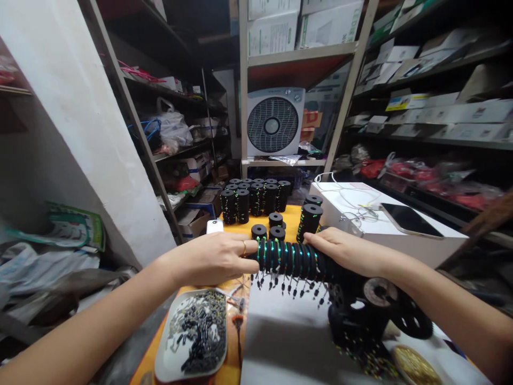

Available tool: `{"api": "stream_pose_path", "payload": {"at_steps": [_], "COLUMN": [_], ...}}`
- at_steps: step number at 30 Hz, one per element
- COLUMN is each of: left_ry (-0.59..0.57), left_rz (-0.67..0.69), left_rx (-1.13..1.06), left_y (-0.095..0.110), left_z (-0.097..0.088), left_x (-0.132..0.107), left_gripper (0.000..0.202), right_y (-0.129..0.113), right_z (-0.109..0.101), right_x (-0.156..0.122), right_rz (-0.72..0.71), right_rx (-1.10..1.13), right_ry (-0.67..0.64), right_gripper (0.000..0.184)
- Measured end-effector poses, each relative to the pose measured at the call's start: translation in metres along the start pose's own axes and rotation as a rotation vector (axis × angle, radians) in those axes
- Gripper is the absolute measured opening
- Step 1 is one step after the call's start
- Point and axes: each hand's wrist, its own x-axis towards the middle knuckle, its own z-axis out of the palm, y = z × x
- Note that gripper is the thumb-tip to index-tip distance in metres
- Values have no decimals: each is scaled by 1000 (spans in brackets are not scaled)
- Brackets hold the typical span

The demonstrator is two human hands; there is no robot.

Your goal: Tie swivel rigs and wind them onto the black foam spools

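A row of black foam line spools (290,259) lies sideways in front of me, wound with shiny green line. Small dark swivels or beads dangle from its underside. My left hand (228,254) has its fingers closed around the left end; a ring is on one finger. At the right end, my right hand (340,248) is wrapped over the row with its thumb on top. A dark winding device with round discs (380,291) sits under my right forearm, partly hidden by it. How the row joins this device is hidden.
A white tray (161,347) of small dark and clear parts stands at left. Several upright spool stacks (256,198) and loose spools (276,232) stand behind. A white box (404,235) bears a phone (411,219) and cables. Bottom right is a dish of gold pieces (414,366).
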Motion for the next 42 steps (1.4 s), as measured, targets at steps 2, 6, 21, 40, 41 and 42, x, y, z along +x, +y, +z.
{"api": "stream_pose_path", "payload": {"at_steps": [2,6,21,40,41,42], "left_ry": [8,116,346,436,440,445], "left_rz": [-8,-124,-325,-554,-561,-566], "left_rx": [-29,-168,-450,-943,-969,-994], "left_y": [0,5,30,6,6,7], "left_z": [1,10,42,54,54,54], "left_x": [-1,-11,4,21,22,22], "left_gripper": [26,26,47,54,56,58], "right_y": [-1,-2,-11,-31,-30,-29], "right_z": [0,-2,-19,14,17,20], "right_x": [0,-1,5,-70,-71,-70], "right_rz": [-5,-11,-84,-333,-336,-343], "right_rx": [-4,-11,-90,-232,-253,-277], "right_ry": [-2,11,-86,533,542,553], "right_gripper": [53,51,49,21,21,21]}}
